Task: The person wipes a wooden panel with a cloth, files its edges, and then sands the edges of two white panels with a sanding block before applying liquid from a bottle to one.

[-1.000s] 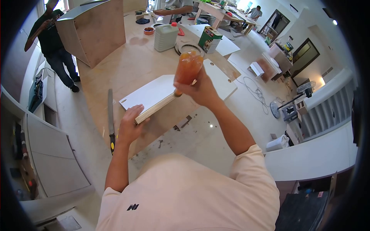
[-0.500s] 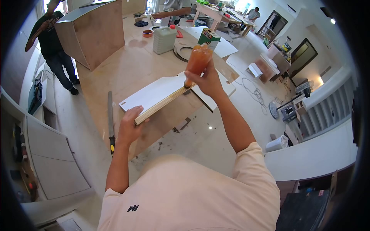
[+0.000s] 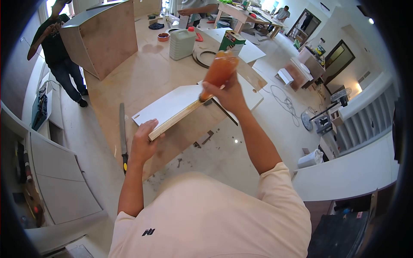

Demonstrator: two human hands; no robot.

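My right hand [image 3: 230,94] is closed around a clear plastic bottle of amber glue [image 3: 220,71]. The bottle is tipped mouth down, its neck at the raw wood edge of a white panel [image 3: 172,101]. A darker wet-looking streak shows on that edge near the neck. My left hand [image 3: 144,141] grips the panel's near left end, thumb and fingers on either side of its edge. To the left of that hand lies a long flat file [image 3: 122,133] with a black and yellow handle.
The plywood worktable [image 3: 107,94] also carries a wooden cabinet box [image 3: 103,41], a pale jerrycan [image 3: 181,44], a green tin [image 3: 232,41] and an orange tape roll [image 3: 163,37]. A co-worker in dark clothes [image 3: 62,56] stands at the left; others are further back.
The bottle has slid a little to the left along the panel's edge, toward my left hand, and tilts more. My left hand keeps its grip on the panel.
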